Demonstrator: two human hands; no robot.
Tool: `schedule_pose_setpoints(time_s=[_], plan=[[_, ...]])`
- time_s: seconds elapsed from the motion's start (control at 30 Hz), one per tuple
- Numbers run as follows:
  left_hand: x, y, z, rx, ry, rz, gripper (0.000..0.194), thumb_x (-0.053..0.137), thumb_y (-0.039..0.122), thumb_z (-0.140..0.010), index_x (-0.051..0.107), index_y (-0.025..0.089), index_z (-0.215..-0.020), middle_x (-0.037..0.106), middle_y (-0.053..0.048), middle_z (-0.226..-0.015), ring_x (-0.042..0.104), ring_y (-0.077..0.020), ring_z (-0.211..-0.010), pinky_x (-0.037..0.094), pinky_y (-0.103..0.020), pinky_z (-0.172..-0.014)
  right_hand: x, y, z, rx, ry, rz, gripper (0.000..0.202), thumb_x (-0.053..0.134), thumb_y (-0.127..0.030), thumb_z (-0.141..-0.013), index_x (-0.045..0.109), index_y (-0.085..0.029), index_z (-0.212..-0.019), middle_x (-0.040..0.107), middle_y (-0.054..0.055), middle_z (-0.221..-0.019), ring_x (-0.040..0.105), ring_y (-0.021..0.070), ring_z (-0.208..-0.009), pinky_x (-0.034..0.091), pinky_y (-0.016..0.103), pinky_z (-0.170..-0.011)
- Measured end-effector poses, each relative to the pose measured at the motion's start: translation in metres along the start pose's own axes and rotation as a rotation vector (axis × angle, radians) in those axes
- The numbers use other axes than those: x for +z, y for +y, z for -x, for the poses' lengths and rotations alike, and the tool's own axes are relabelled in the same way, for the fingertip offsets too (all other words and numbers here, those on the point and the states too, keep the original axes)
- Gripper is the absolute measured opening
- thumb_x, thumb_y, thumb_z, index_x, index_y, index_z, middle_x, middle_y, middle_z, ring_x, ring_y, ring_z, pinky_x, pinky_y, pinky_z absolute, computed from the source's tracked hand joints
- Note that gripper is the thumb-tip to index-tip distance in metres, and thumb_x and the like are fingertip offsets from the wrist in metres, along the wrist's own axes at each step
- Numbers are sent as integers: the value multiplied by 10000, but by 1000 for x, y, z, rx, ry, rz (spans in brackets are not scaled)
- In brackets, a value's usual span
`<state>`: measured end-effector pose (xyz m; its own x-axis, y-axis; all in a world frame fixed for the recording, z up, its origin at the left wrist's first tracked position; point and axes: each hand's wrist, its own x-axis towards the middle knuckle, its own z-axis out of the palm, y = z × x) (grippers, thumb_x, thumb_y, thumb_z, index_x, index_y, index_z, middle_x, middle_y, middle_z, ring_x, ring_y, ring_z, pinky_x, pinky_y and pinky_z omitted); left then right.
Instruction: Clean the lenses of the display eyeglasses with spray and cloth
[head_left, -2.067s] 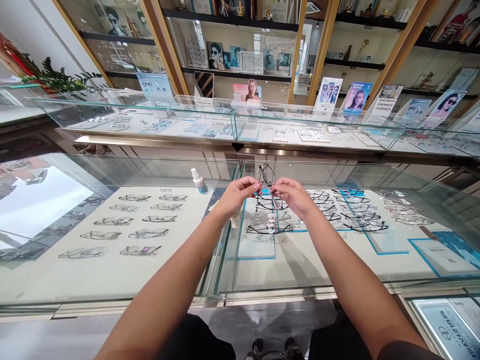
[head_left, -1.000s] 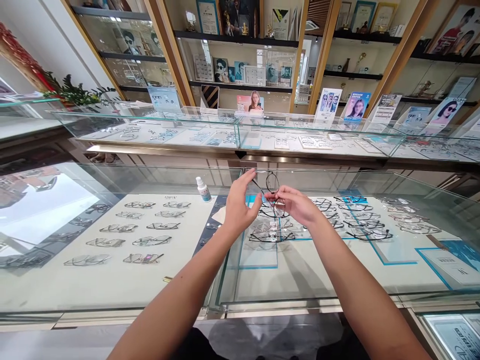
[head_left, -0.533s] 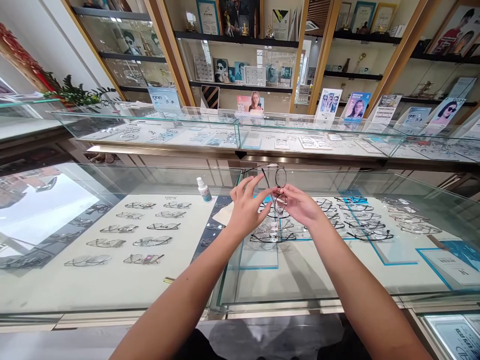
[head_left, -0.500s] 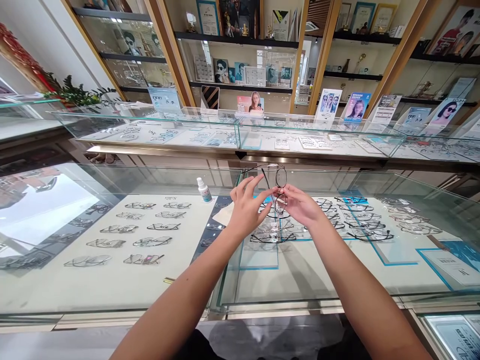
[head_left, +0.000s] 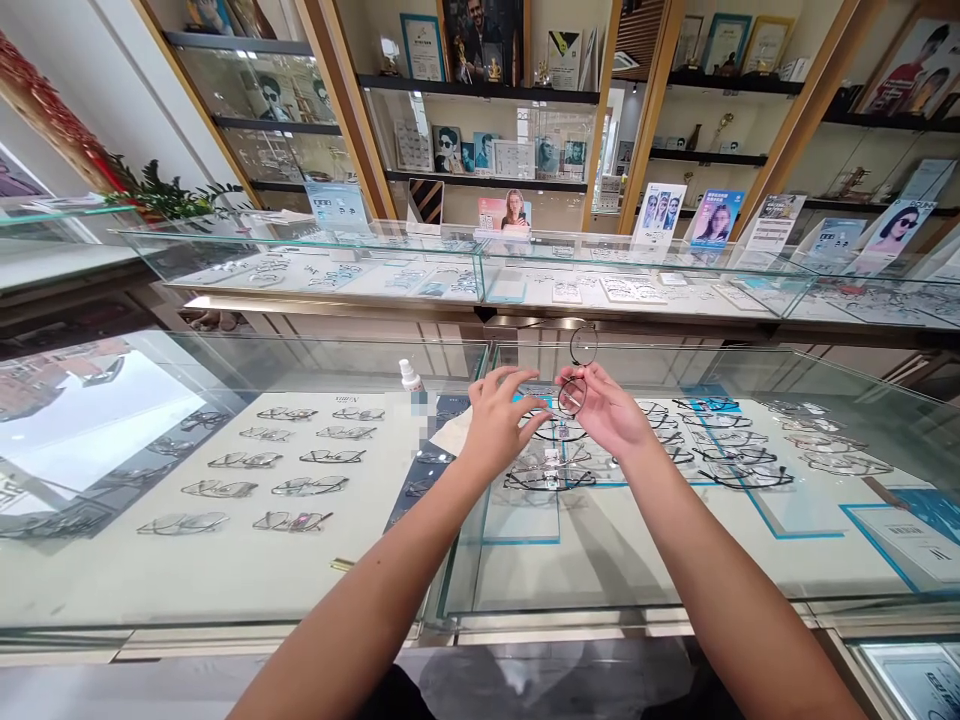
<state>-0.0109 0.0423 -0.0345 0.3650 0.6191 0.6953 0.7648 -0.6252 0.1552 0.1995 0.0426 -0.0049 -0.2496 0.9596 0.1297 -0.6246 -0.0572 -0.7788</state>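
My right hand (head_left: 611, 412) holds a pair of thin dark-rimmed round glasses (head_left: 583, 344) above the glass counter, one lens above the other, with its fingers closed around the middle of the frame. To the left, my left hand (head_left: 495, 415) is raised with its fingers apart and nothing in them, just beside the lower lens. Below both hands, rows of glasses (head_left: 551, 480) lie in the display case. A pale cloth (head_left: 450, 432) lies left of my left hand, near a white spray bottle (head_left: 409, 376).
More glasses (head_left: 244, 460) lie in rows in the left case. Behind stands a second glass counter (head_left: 337, 240) with upright advertising cards (head_left: 658, 212). A glass edge (head_left: 454, 540) divides the near counter. Shelves line the back wall.
My left hand has moved off the glasses and its fingers have spread. The glasses have turned and shifted slightly right in my right hand. The view has shifted a little.
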Motion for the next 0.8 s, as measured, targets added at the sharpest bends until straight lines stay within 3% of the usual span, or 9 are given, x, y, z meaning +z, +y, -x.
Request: schedule_pose_setpoints(time_s=[0.1, 0.17, 0.3, 0.4, 0.5, 0.6, 0.7, 0.8], plan=[[-6, -1, -2, 32, -35, 0, 379, 700, 301, -949, 731, 312, -1326, 573, -104, -1624, 464, -400, -1483, 369, -599, -1099, 2, -2, 2, -15, 2, 1, 240, 914, -389, -791, 710, -279, -852, 755, 3, -1066, 698, 198, -1083, 547, 363, -967], [-11, -6, -5, -52, 65, -15, 520, 663, 216, -914, 650, 297, -1428, 517, -124, -1662, 454, -396, -1498, 366, -593, -1124, 2, -4, 3, -22, 10, -15, 235, 922, -377, -779, 721, -279, -853, 756, 0, -1056, 703, 191, -1076, 547, 354, -969], [-23, -31, -11, -456, 434, -36, 649, 664, 188, -875, 520, 252, -1504, 435, -177, -1684, 396, -410, -1535, 315, -617, -1191, 3, -8, 5, -39, -3, 9, 204, 903, -374, -802, 727, -286, -856, 760, 5, -1067, 707, 196, -1085, 543, 377, -1008], [-28, -58, -11, -743, 548, 44, 751, 665, 199, -874, 388, 195, -1572, 344, -222, -1708, 310, -402, -1571, 252, -623, -1231, 5, -9, 7, -56, 1, 51, 206, 899, -387, -807, 725, -289, -856, 764, 16, -1077, 709, 209, -1095, 541, 407, -1050], [-26, -85, -6, -976, 524, 112, 794, 672, 191, -850, 319, 171, -1560, 345, -255, -1671, 291, -408, -1556, 220, -627, -1220, 7, -10, 8, -70, 7, 61, 215, 913, -373, -792, 725, -300, -866, 774, 12, -1082, 712, 212, -1104, 546, 419, -1072], [-15, -108, 2, -1067, 424, 181, 739, 703, 214, -840, 331, 158, -1476, 471, -286, -1544, 408, -442, -1437, 245, -665, -1147, 8, -11, 10, -86, -9, 84, 202, 914, -362, -797, 735, -306, -872, 783, 10, -1098, 709, 212, -1119, 549, 421, -1086], [-3, -126, 11, -1132, 326, 243, 615, 713, 187, -827, 375, 185, -1341, 643, -178, -1196, 544, -386, -1242, 267, -646, -1105, 9, -13, 11, -95, -27, 128, 197, 909, -380, -803, 740, -296, -860, 788, 22, -1105, 709, 213, -1124, 542, 420, -1099], [6, -138, 17, -1181, 294, 281, 397, 685, 168, -817, 429, 233, -1113, 598, -55, -938, 601, -339, -1080, 293, -633, -1082, 10, -13, 12, -101, -35, 156, 217, 912, -395, -792, 730, -292, -849, 797, 30, -1083, 717, 217, -1115, 532, 431, -1111]])
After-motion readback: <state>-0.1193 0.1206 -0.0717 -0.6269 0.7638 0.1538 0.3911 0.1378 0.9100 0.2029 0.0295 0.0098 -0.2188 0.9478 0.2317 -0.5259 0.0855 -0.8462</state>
